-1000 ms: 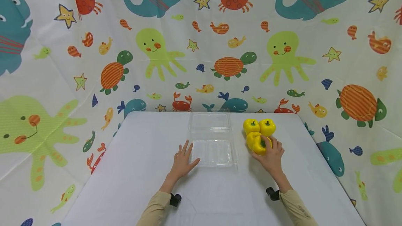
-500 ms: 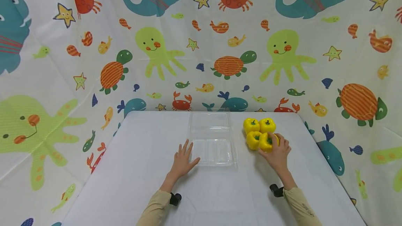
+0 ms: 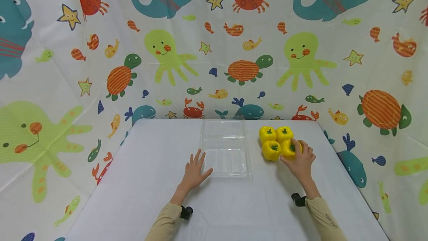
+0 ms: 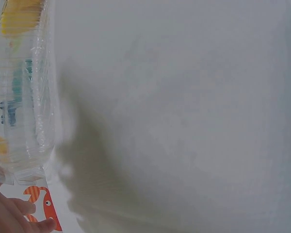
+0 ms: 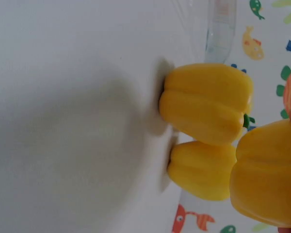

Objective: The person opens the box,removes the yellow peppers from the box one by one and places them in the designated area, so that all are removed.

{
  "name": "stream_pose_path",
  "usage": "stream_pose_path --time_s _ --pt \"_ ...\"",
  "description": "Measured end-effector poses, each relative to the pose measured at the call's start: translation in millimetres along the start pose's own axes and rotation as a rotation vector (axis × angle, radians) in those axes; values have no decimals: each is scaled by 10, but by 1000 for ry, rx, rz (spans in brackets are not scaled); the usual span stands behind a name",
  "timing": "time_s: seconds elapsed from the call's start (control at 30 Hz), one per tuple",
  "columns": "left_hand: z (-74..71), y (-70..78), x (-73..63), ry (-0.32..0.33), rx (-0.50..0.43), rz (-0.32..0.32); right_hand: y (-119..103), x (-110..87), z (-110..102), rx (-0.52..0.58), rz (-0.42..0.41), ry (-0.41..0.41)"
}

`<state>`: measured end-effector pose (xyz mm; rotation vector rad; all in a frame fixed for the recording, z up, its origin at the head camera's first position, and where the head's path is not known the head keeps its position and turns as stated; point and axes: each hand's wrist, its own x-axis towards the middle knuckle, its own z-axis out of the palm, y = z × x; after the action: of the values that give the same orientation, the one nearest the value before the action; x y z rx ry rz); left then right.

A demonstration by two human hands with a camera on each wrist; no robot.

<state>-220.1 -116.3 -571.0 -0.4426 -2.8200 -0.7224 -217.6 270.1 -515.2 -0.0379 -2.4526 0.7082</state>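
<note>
My right hand (image 3: 300,163) grips a yellow bell pepper (image 3: 288,151) with thumb and fingers around its side. In the right wrist view the held bell pepper (image 5: 269,174) hangs above the table, and little of the hand shows. Close by stand three more yellow bell peppers: one at the near left (image 3: 271,150), one at the far left (image 3: 267,135) and one at the far right (image 3: 284,133). My left hand (image 3: 194,172) lies with fingers spread at the left edge of a clear plastic clamshell container (image 3: 229,163), whose lid (image 3: 223,129) is folded back.
A white cloth covers the table (image 3: 150,151). Behind it hangs a curtain (image 3: 214,47) printed with sea animals. Each wrist wears a small black camera, one on the left (image 3: 186,212) and one on the right (image 3: 298,199).
My right hand has carried its bell pepper to the right and slightly farther off, so the near-left pepper now shows whole. My left hand and the container have kept their places.
</note>
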Motion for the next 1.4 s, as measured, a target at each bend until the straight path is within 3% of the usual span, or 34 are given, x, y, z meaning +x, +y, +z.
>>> stream_pose_path --time_s 0.67,1.17,1.4 --pt "-28 17 -6 -6 16 2 282 137 23 6 5 -82" --pt "-26 12 -1 -5 11 2 441 181 106 -79 41 -215" --pt "-29 14 -3 1 19 6 481 192 161 -107 36 -240"
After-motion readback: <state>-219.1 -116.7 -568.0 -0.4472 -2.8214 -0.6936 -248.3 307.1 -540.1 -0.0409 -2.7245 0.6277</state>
